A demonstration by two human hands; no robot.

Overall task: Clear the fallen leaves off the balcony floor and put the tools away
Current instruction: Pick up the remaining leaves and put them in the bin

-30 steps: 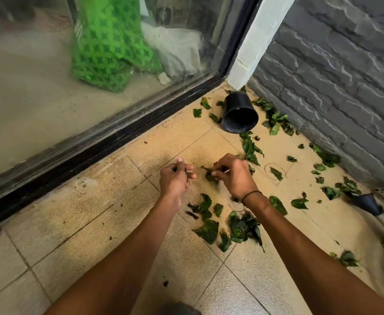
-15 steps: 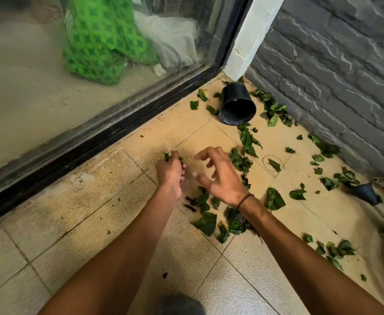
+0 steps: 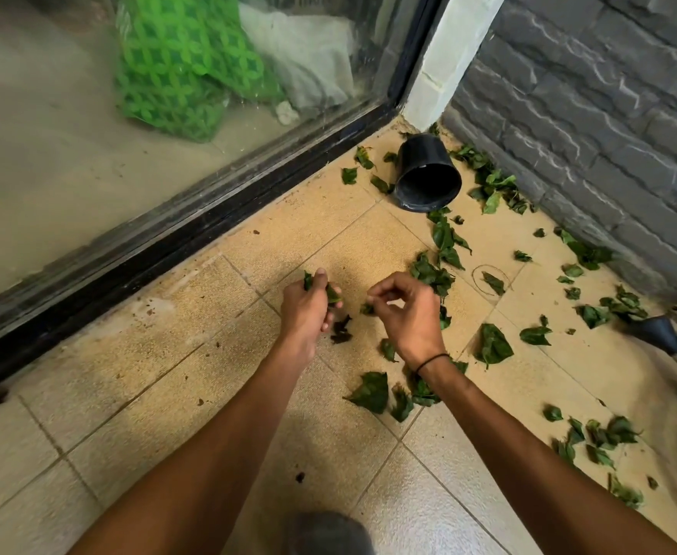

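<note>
I am looking down at a balcony floor [image 3: 168, 374] of pale beige tiles, set in a corner between a glass sliding door [image 3: 88, 134] with a dark frame on the left and a grey stone wall [image 3: 609, 114] on the right. A black plastic pot [image 3: 427, 174] lies on its side in the corner, its open mouth facing me. Green leaves [image 3: 493, 346] are scattered across the tiles, mostly to the right along the wall and in a loose cluster near my wrists.

My left hand [image 3: 309, 310] is curled around a small bunch of leaves, bits of green poking out above and beside the fingers. My right hand [image 3: 409, 310] hovers just beside it, thumb and fingertips pinching a small leaf piece [image 3: 367, 309], the other fingers loosely bent. A thin black band [image 3: 433, 360] circles the right wrist. The two hands are close but not touching.

At the right edge sits a dark funnel-shaped object [image 3: 657, 332] on a pale handle; I cannot tell what it is. Behind the glass are a green patterned bag [image 3: 180, 62] and a white cloth [image 3: 309, 54].
</note>
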